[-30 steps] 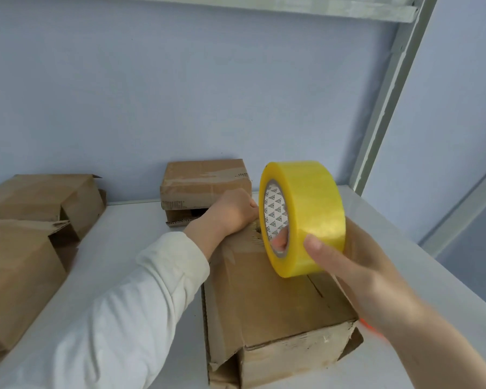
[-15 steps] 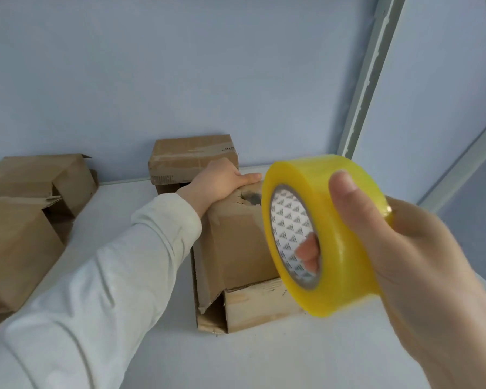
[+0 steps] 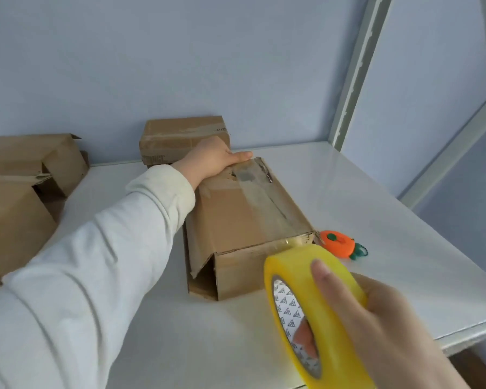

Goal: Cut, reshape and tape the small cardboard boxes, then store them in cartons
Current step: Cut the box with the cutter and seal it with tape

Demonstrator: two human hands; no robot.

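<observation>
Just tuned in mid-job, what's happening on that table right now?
A person is taping a cardboard box lying on the white table. The left hand grips the box's far end, while the right hand holds the yellow tape roll off its near end. A clear tape strip runs along the top from the far end to the roll, uncut. An orange carrot-shaped item lies right of the box.

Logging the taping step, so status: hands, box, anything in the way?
Left hand holds box at far end. Right hand grips tape roll, strip stretched along box top. Orange carrot trinket beside box, clear of the tape.
</observation>
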